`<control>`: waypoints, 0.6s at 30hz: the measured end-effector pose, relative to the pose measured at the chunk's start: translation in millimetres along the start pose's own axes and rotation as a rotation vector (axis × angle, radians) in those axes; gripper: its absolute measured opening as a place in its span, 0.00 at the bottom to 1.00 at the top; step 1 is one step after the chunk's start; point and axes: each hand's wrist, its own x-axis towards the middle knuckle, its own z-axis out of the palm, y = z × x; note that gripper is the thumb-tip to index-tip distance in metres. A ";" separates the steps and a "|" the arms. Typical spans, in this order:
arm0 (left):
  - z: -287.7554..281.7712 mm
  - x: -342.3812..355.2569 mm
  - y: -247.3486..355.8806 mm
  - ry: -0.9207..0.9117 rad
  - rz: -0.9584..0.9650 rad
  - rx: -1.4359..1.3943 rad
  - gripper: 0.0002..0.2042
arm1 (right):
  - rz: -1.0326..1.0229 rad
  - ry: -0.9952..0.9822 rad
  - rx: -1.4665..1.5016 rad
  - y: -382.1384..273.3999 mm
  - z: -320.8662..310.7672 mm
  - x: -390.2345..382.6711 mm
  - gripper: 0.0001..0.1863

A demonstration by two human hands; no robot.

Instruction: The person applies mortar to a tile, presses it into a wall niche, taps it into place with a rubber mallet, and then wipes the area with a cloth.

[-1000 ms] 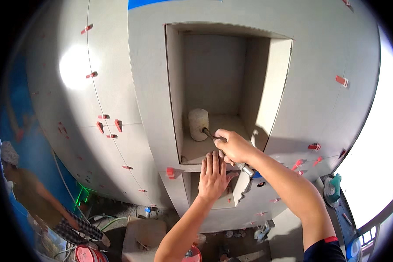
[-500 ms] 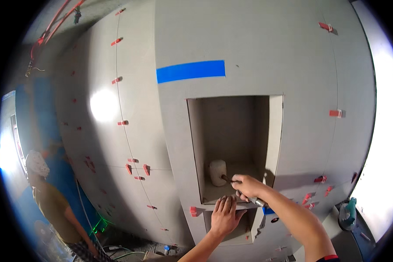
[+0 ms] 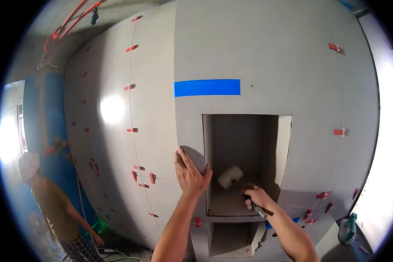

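Observation:
My left hand (image 3: 190, 174) is spread on the grey tiled face beside the left edge of the upper niche (image 3: 244, 135), fingers reaching up at the tile corner. My right hand (image 3: 260, 198) grips a mallet by its dark handle, with metal at the butt end, near the niche's lower front. The mallet's off-white cylindrical head (image 3: 229, 175) is tilted inside the niche. A smaller lower niche (image 3: 227, 240) sits below. A strip of blue tape (image 3: 207, 87) is above the opening.
Red levelling clips (image 3: 132, 130) dot the tile seams. A co-worker (image 3: 52, 205) stands at far left by a blue wall (image 3: 50, 109). Red conduits (image 3: 70, 22) run at upper left. A green tool (image 3: 350, 227) rests at lower right, beside a bright white surface (image 3: 384, 109).
My left hand has moved from the niche's bottom edge up and left onto its side face. The mallet head has tilted inside the niche. The view has swung upward.

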 end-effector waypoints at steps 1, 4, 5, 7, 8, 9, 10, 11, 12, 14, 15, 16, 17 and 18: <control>0.6 -0.5 -1.1 0.001 0.004 0.002 0.50 | 0.007 -0.005 0.120 -1.7 5.9 0.9 0.19; 2.4 -3.0 -4.0 -0.011 -0.005 -0.048 0.51 | 0.002 0.000 0.204 -12.9 20.5 -2.5 0.21; 2.5 -3.0 -3.3 -0.014 -0.006 -0.046 0.51 | 0.007 -0.021 0.211 -16.8 20.0 -1.8 0.21; 1.2 -2.9 -3.4 -0.018 -0.011 -0.039 0.51 | -0.022 -0.009 0.254 -23.1 23.8 -4.5 0.20; 0.9 -3.2 -4.8 -0.016 -0.008 -0.041 0.50 | -0.056 0.023 0.289 -26.9 30.6 -10.5 0.19; 0.7 -3.5 -5.7 -0.013 -0.005 -0.042 0.50 | -0.090 0.055 0.323 -30.2 37.4 -16.6 0.19; 1.0 -3.2 -5.4 -0.009 -0.001 -0.047 0.50 | -0.127 0.089 0.356 -33.7 40.8 -20.3 0.18; 0.7 -3.2 -5.4 -0.007 0.000 -0.050 0.50 | -0.155 0.035 0.424 -35.9 41.1 -21.1 0.16; 0.1 -3.2 -5.6 -0.005 0.002 -0.051 0.50 | -0.189 -0.010 0.468 -39.6 44.9 -22.5 0.15; -0.3 -4.5 -5.2 -0.014 -0.003 -0.046 0.50 | -0.249 -0.097 0.565 -47.2 57.1 -25.4 0.15; -1.3 -3.5 -4.7 -0.019 -0.011 -0.039 0.50 | -0.243 -0.092 0.537 -52.6 64.1 -24.7 0.15; -1.5 -2.4 -2.8 -0.021 -0.019 -0.039 0.50 | -0.263 -0.085 0.519 -57.7 66.3 -26.3 0.15; -0.8 -2.9 -1.9 -0.018 -0.015 -0.039 0.50 | -0.283 -0.079 0.501 -61.7 68.1 -27.8 0.16; 0.6 -3.6 -1.5 -0.014 -0.011 -0.038 0.50 | -0.303 -0.074 0.482 -63.5 69.3 -29.0 0.16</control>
